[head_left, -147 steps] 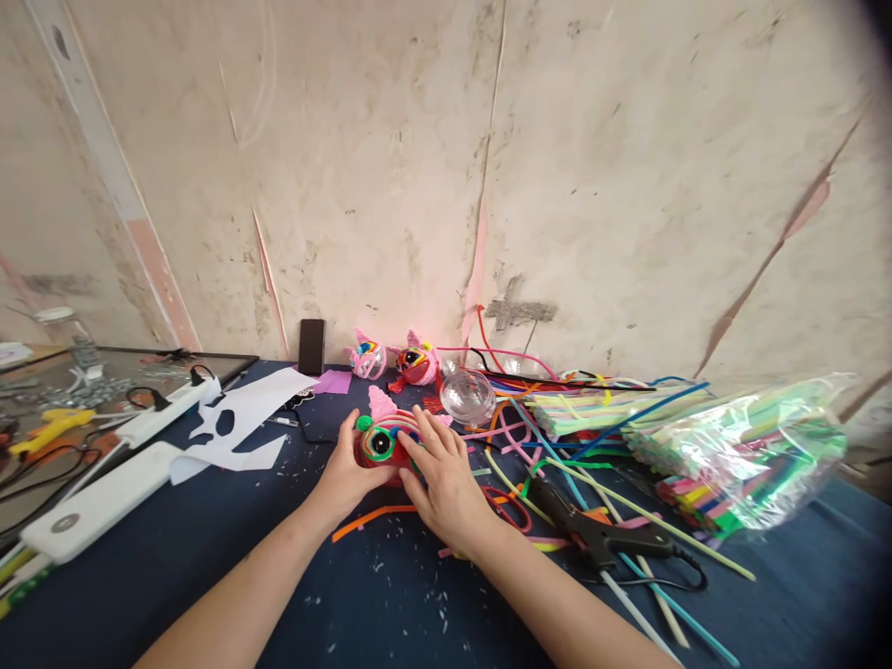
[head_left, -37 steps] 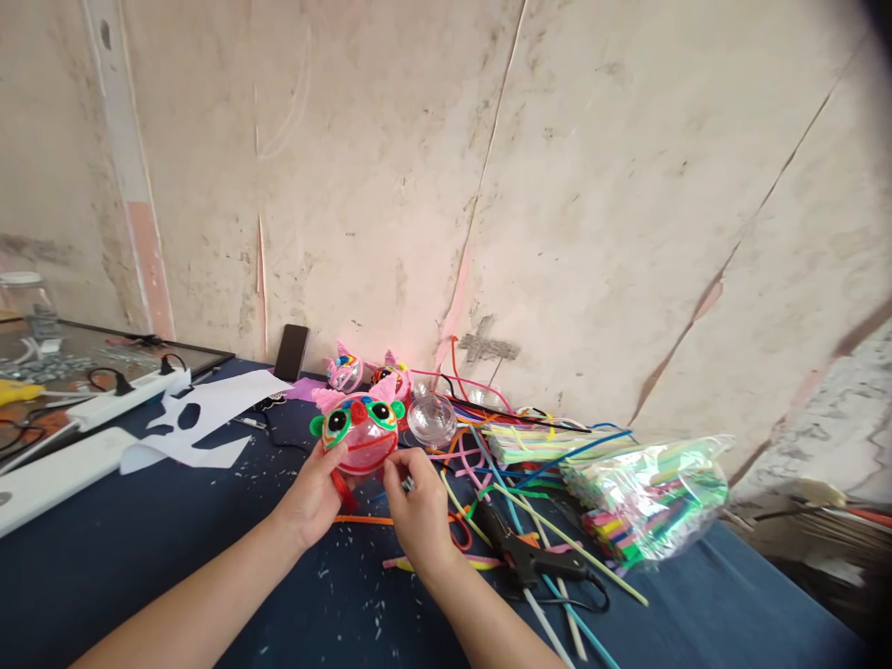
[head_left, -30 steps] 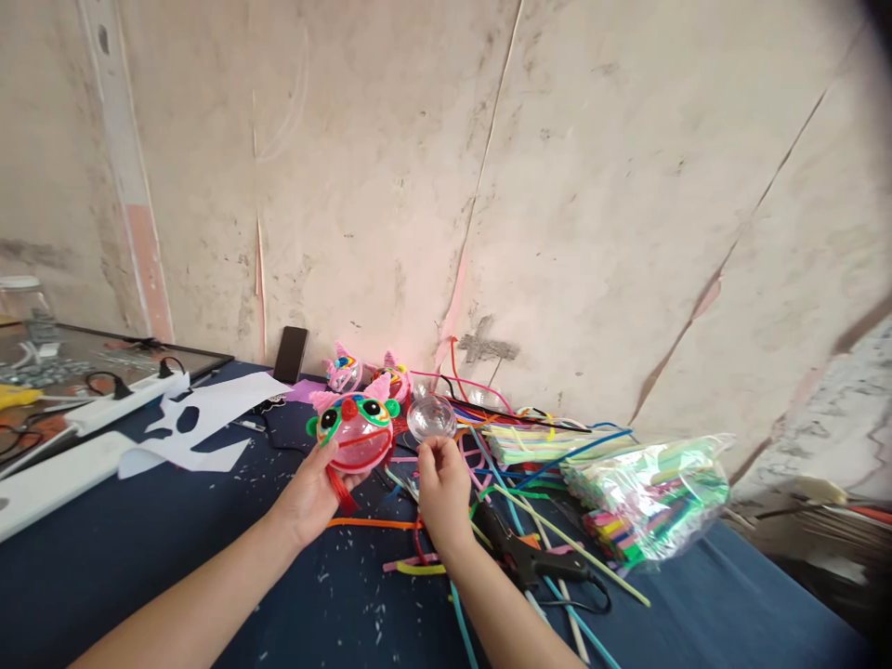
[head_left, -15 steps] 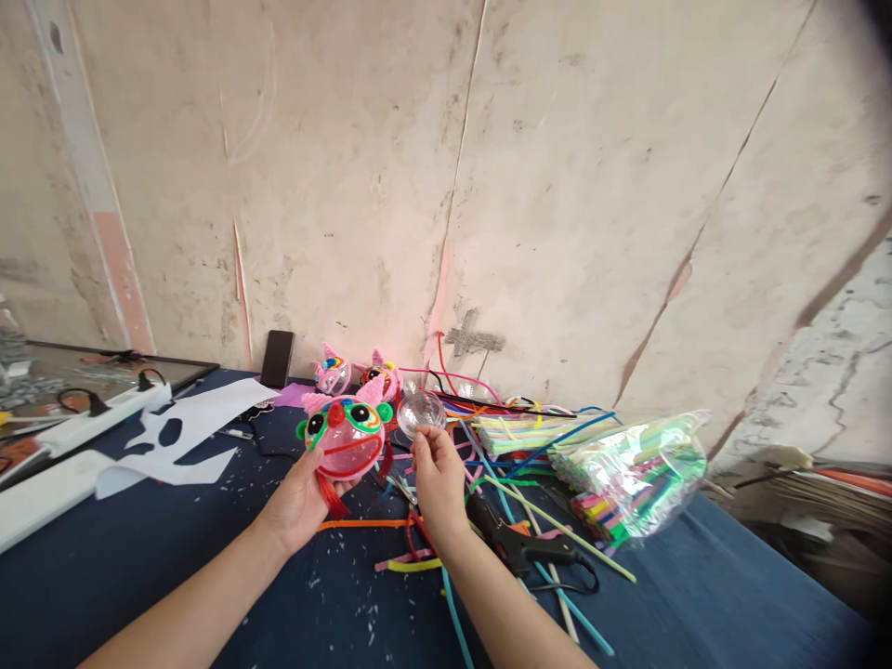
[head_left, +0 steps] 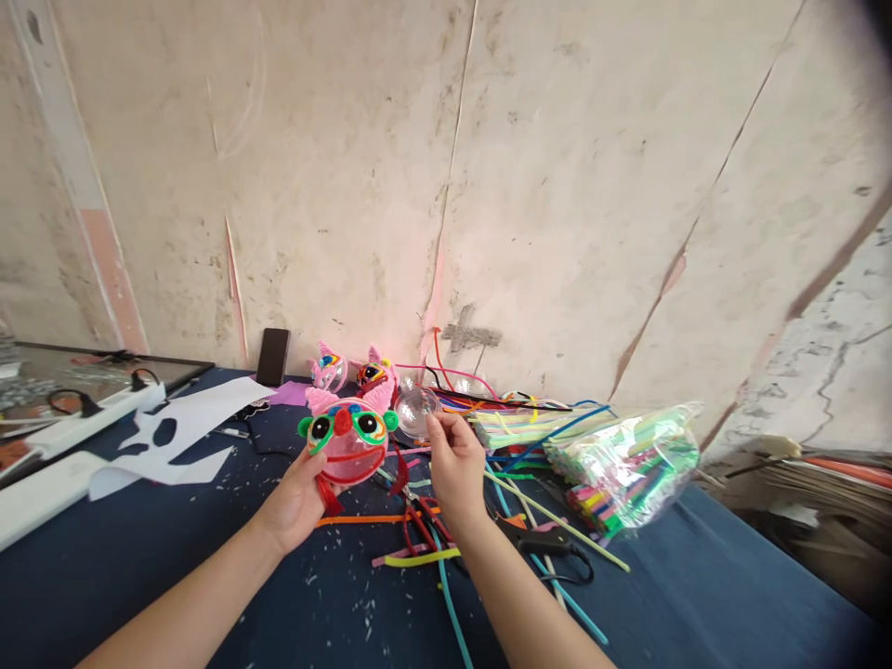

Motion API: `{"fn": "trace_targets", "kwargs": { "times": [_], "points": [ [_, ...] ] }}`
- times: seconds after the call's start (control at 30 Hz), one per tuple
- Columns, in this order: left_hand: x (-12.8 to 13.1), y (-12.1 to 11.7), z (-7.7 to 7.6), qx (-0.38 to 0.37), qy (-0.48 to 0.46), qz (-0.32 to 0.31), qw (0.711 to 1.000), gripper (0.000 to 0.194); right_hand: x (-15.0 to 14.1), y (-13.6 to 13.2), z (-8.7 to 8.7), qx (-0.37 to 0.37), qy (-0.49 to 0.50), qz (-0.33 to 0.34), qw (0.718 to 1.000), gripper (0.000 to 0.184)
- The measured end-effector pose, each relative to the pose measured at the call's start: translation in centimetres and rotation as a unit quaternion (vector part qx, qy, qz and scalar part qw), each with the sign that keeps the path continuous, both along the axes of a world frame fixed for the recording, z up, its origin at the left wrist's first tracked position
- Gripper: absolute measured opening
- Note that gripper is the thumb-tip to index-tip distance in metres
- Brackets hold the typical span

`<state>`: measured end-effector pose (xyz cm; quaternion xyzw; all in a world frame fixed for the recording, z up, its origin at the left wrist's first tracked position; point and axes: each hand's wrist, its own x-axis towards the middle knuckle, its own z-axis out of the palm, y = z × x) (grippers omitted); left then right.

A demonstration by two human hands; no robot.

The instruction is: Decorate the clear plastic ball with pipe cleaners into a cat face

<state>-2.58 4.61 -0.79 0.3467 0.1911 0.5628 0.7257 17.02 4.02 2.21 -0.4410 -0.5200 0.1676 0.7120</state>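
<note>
In my left hand [head_left: 296, 497] is a clear plastic ball [head_left: 352, 467] decorated as an animal face, with pink fuzzy ears, green-ringed eyes, a red nose, a red mouth line and a red tassel. My fingers close round its lower left side, and the face points toward me. My right hand [head_left: 457, 465] is pinched shut to the right of the ball. Its fingertips are at the right edge of a clear plastic dome [head_left: 416, 413]; whether they grip it or something tiny, I cannot tell. Red-handled scissors [head_left: 418, 525] lie below, between my hands.
Pipe cleaners [head_left: 516, 432] and a plastic bag of them [head_left: 631, 465] lie at right, beside a black glue gun [head_left: 540, 539]. Two similar decorated balls [head_left: 329, 370] stand at the back near a phone [head_left: 273, 357]. Cut white paper [head_left: 188, 423] and a power strip [head_left: 104, 418] are left.
My right hand has shifted right, from in front of the clear dome to its right edge, uncovering more of the scissors. The decorated ball has turned slightly, facing me more squarely.
</note>
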Motion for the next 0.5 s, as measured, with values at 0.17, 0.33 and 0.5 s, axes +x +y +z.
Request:
{"fn": "trace_targets", "kwargs": {
  "times": [0.17,0.33,0.5],
  "points": [
    [0.49,-0.56,0.21,-0.001,0.005,-0.002,1.000,0.043,-0.38,-0.33,-0.08,0.091,-0.208,-0.010,0.974,0.014],
    [0.62,-0.84,0.39,0.005,0.016,-0.005,1.000,0.047,-0.76,-0.13,-0.74,0.111,-0.263,-0.042,0.958,0.019],
    [0.48,-0.76,0.27,0.016,0.009,-0.011,1.000,0.052,-0.06,-0.18,-0.35,0.078,-0.172,-0.076,0.979,0.015]
  ]
}}
